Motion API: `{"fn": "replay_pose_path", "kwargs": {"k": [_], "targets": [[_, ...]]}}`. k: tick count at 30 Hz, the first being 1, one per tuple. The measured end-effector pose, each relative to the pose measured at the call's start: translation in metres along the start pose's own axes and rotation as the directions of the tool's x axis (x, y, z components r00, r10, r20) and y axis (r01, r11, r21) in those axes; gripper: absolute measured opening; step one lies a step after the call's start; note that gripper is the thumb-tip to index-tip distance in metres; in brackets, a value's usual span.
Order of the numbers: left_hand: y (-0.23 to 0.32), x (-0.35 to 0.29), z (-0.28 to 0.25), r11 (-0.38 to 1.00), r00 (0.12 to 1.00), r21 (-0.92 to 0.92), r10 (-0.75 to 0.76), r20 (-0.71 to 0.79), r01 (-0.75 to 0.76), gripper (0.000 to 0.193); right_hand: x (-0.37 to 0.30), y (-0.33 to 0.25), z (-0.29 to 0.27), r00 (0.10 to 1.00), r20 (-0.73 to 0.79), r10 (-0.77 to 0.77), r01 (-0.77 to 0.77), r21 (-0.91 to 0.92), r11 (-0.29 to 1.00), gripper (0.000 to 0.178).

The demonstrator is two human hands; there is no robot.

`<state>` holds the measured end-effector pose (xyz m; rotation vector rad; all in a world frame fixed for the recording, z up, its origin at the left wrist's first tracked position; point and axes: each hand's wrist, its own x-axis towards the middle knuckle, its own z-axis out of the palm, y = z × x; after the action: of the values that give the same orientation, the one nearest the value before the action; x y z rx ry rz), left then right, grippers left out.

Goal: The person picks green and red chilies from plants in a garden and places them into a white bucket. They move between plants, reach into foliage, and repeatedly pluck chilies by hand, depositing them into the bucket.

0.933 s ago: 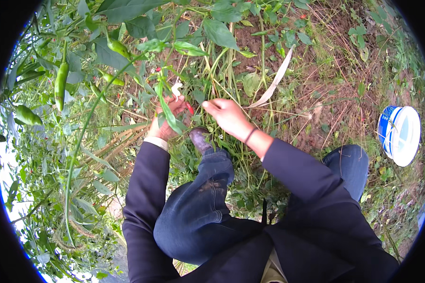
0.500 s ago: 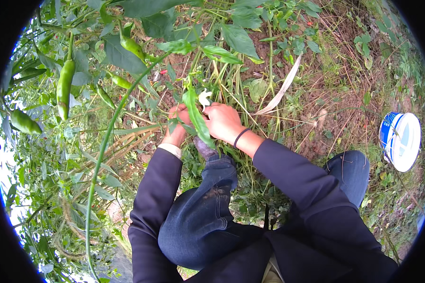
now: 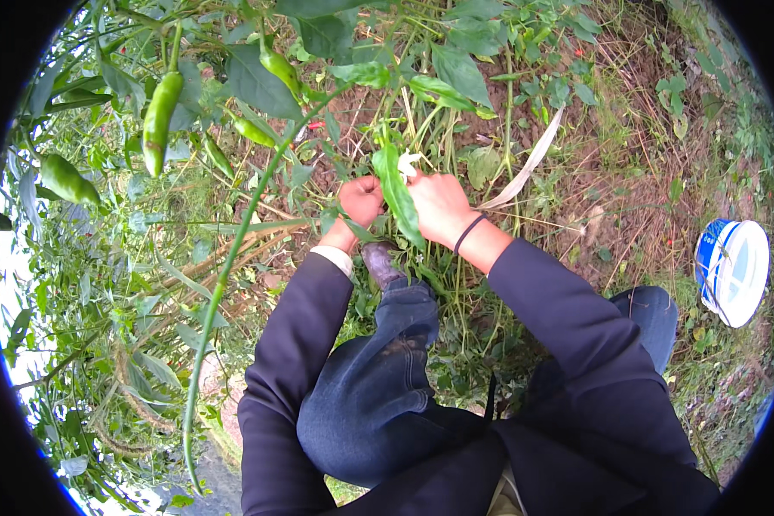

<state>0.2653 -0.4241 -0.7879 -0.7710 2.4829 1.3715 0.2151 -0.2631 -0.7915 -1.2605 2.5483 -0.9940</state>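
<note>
My left hand (image 3: 361, 199) is closed in a fist low among the plant stems, just above my shoe (image 3: 380, 261). Close on its right, my right hand (image 3: 441, 209), with a dark band at the wrist, is closed too, knuckles up. What either hand grips is hidden by the fingers and by a long green leaf (image 3: 393, 187) hanging in front. A white flower (image 3: 409, 163) shows at the right hand's fingertips. Green chili peppers hang at the upper left, among them a large pepper (image 3: 161, 120) and a shorter pepper (image 3: 69, 179).
A blue and white bucket (image 3: 742, 273) stands on the ground at the right. One long green stem (image 3: 241, 236) arches across the left of the view. A dry pale leaf (image 3: 531, 163) lies beyond my right hand, over brown soil and dry grass.
The whole view has shifted, so plants and hands appear farther right and mostly higher. My left hand's fingers are now curled into a plainer fist. The right hand stays beside the flower.
</note>
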Motion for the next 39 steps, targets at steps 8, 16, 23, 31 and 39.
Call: {"fn": "replay_pose_path", "kwargs": {"k": [8,16,23,31,39], "targets": [[0.0,0.004,-0.032,0.95,0.959,-0.131,-0.278,0.056,0.283,0.017,0.022,0.052,-0.064,0.992,-0.11,0.062,-0.092,-0.294,0.952,0.012],[-0.037,-0.04,-0.034,0.956,0.964,-0.251,-0.198,-0.179,0.15,0.026,-0.094,0.082,-0.122,0.853,0.325,0.409,-0.433,0.877,0.208,0.024],[-0.051,-0.045,-0.043,0.874,0.895,-0.426,-0.364,-0.257,0.233,0.019,-0.129,0.082,-0.094,0.83,0.492,0.262,-0.337,0.817,-0.467,0.021],[-0.044,-0.021,-0.017,0.873,0.878,-0.185,-0.472,-0.082,0.452,0.033,-0.13,0.076,-0.096,0.762,0.538,0.361,-0.441,0.839,-0.319,0.018],[-0.078,-0.028,-0.026,0.962,0.876,-0.273,-0.109,-0.469,-0.026,0.013,-0.13,0.08,-0.096,0.714,0.547,0.438,-0.498,0.836,-0.232,0.014]]}}
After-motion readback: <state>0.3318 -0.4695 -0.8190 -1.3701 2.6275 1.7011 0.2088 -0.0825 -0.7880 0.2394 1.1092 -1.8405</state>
